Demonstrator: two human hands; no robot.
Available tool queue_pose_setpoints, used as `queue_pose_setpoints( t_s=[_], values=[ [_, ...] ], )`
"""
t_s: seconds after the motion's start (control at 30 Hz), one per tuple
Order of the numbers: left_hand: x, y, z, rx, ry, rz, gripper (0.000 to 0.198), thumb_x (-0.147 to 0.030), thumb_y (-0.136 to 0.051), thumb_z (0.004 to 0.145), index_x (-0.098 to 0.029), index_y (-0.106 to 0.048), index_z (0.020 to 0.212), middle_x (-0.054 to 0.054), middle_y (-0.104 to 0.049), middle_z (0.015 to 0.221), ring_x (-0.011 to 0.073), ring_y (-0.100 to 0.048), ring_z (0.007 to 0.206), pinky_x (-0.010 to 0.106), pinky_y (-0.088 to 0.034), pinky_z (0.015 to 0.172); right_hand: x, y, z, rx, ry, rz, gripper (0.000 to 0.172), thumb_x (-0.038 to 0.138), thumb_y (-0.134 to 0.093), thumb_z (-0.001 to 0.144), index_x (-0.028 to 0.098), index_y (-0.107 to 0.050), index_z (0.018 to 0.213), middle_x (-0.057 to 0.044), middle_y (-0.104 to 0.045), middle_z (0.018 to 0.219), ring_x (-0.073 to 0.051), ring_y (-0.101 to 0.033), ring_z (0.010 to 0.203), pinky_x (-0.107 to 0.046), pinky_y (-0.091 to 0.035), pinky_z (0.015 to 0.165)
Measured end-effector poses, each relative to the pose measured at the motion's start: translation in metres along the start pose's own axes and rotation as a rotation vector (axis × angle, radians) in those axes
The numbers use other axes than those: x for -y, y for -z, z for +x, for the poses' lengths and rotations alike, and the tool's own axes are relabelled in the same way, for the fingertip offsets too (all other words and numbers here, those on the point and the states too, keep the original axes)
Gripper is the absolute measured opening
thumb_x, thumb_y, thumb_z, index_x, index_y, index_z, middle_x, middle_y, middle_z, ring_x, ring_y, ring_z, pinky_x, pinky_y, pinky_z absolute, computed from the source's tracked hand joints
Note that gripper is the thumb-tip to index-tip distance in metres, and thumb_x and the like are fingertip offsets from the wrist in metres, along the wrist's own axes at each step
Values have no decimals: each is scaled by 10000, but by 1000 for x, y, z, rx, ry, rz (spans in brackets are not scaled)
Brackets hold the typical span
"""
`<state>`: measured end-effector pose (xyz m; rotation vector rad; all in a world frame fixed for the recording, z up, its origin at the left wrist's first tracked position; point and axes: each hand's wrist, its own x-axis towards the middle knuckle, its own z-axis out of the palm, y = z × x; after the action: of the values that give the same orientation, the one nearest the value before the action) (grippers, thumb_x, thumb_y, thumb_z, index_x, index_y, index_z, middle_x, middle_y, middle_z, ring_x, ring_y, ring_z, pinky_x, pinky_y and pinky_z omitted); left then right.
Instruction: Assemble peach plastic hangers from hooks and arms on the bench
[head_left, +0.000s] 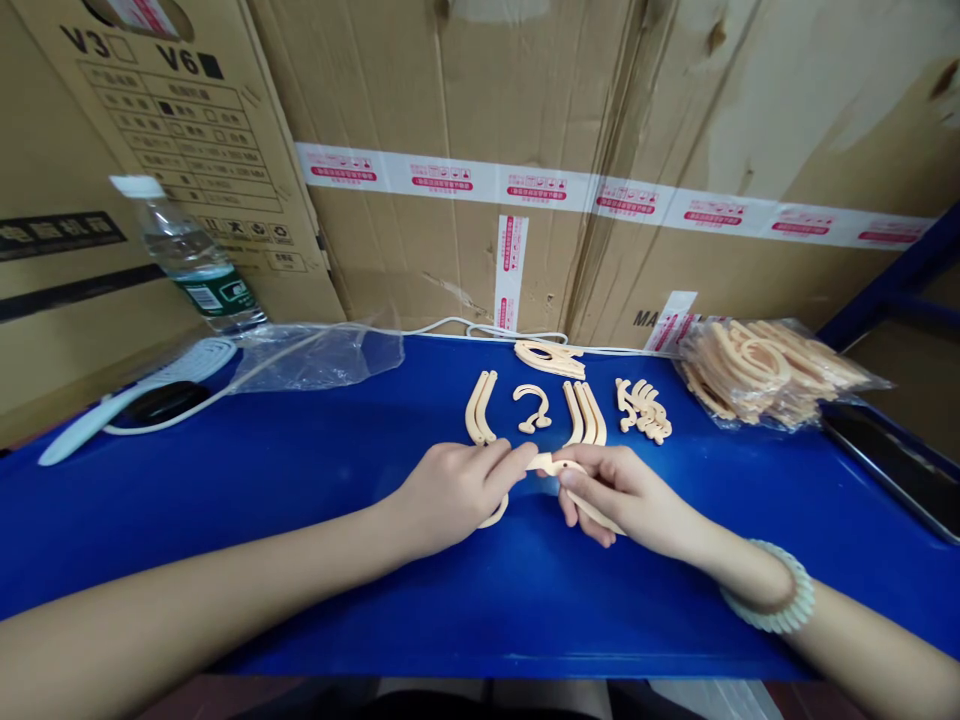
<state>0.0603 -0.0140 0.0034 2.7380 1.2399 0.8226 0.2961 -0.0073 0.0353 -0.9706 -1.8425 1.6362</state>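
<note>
My left hand (457, 490) and my right hand (615, 490) meet over the middle of the blue table (300, 540), both closed on one curved peach plastic piece (551, 464) held between them. Its ends poke out below each hand. Just beyond the hands lie sorted peach parts: a pair of curved strips (480, 408), a small hook-shaped piece (532, 405), another set of curved strips (585, 412), a heap of small clips (643, 408) and a flat stack (549, 357) further back.
A clear bag of peach parts (765, 368) lies at the right rear, a dark tray (892, 460) beside it. At the left are a water bottle (191, 260), an empty plastic bag (315, 355), a white hand fan (135, 395) and a cable. Cardboard boxes (525, 120) wall the back.
</note>
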Motion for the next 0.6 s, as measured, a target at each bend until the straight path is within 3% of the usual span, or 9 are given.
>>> queue_pose_setpoints(
  t_s=[0.2, 0.33, 0.47, 0.6],
  values=[
    [0, 3, 6, -22, -96, 89, 325, -190, -398, 994, -171, -714, 1069, 92, -648, 734, 180, -545, 587, 276, -276, 499, -2, -4, 2, 35, -110, 66, 489, 628, -586, 908, 145, -625, 975, 11, -643, 570, -90, -485, 324, -179, -298, 305],
    [-2, 1, 10, 0, -119, 160, 317, -214, -393, 1009, -166, -705, 982, 80, -618, 671, 174, -512, 547, 287, -216, 492, -2, -7, 2, -67, -77, -80, 450, 616, -570, 921, 173, -594, 841, 21, -621, 525, -90, -469, 301, -176, -275, 287],
    [-5, 3, 14, -10, -57, 47, 327, -282, -412, 1023, -179, -670, 850, 69, -587, 633, 160, -476, 512, 275, -202, 489, -2, -9, -2, -140, 25, -330, 479, 555, -502, 994, 207, -499, 667, 31, -561, 479, -91, -492, 314, -187, -323, 335],
    [-3, 2, 13, -30, 24, -147, 269, -286, -487, 995, -201, -615, 774, 37, -568, 603, 148, -469, 494, 249, -223, 500, -2, -11, -7, -177, 272, -670, 405, 428, -397, 1063, 206, -524, 749, -4, -618, 588, -109, -544, 408, -222, -384, 439]
  ],
)
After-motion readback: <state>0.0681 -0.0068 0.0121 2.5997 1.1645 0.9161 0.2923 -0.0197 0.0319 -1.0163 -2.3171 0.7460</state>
